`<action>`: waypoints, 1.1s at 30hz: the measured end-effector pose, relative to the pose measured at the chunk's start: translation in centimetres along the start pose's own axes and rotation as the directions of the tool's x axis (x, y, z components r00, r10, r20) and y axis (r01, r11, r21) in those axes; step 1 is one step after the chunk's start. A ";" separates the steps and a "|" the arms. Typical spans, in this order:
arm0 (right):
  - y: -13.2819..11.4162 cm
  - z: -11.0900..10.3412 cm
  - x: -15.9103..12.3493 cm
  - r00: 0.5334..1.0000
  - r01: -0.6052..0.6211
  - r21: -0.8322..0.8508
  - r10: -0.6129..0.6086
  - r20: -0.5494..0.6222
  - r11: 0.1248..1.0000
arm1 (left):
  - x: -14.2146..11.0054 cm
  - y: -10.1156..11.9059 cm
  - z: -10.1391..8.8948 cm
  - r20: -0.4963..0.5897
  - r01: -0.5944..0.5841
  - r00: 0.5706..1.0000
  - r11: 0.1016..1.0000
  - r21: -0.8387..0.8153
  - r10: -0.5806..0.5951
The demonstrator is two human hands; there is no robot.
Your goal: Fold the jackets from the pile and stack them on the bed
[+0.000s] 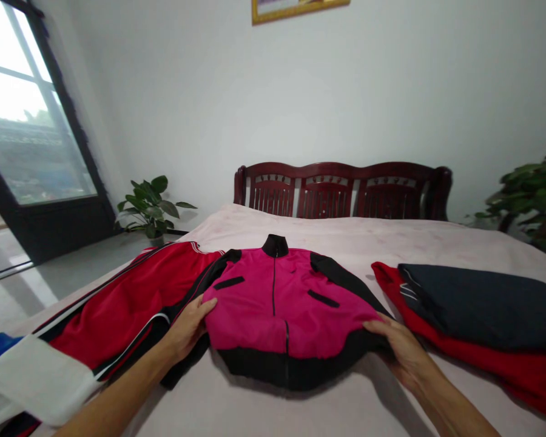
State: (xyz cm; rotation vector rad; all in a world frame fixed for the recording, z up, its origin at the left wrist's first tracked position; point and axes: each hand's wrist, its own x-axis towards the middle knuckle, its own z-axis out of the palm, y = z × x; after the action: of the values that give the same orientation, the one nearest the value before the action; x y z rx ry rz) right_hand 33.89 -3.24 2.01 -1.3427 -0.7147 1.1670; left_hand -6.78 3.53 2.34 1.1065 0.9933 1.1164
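Your left hand (192,328) pinches the side edge of the jacket (243,309): the thumb lies on top of the pink cloth, and the other fingers are mostly hidden below. Your right hand (403,349) grips the opposite side in the same way, near the lower corner, with its thumb on the cloth.

The jacket lies between your hands on the bed, front side up, with its collar (275,245) away from you. Its fabric looks thin and smooth, with soft waves above the black hem (255,367), which bulges in a curve and has a shadow under it. A straight zip (273,285) divides the front, and two black pocket strips slant on both sides. The black sleeves spread outward.

On your left, a red garment (131,297) with white and dark stripes lies flat, partly under one sleeve; nearer to you is a folded white cloth (40,379). On your right, a dark garment (486,306), matte and folded, rests on a red one (464,358).

The pale pink sheet (346,237) has shallow wrinkles. Behind it stands a glossy, reddish-brown wooden headboard (325,188) with a wavy top and narrow slats.
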 end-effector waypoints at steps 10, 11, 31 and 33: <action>6.1 -7.7 -0.7 0.970 0.007 -0.682 0.160 0.181 0.731 | -2.1 -2.9 -6.7 -0.067 0.149 0.986 0.614 0.775 -0.154; 5.9 -8.1 0.1 0.987 0.061 -0.736 0.068 0.144 0.674 | -2.2 -2.9 -6.9 -0.084 0.126 0.991 0.494 0.860 -0.106; -2.0 -4.3 10.5 0.880 0.099 -0.911 -0.393 0.269 -0.401 | 3.1 -5.7 -4.1 0.149 -0.131 0.984 -0.167 0.977 0.099; -1.0 -1.2 9.4 0.861 0.150 -0.908 -0.400 0.315 -0.391 | 2.7 -5.7 -2.6 0.116 -0.096 0.986 -0.166 0.981 0.118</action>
State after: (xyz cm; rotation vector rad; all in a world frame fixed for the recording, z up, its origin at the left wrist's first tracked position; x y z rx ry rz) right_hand 38.18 5.17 0.77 -2.2892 -2.0692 -0.5005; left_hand -7.90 6.13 -3.91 2.5244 1.9286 0.1223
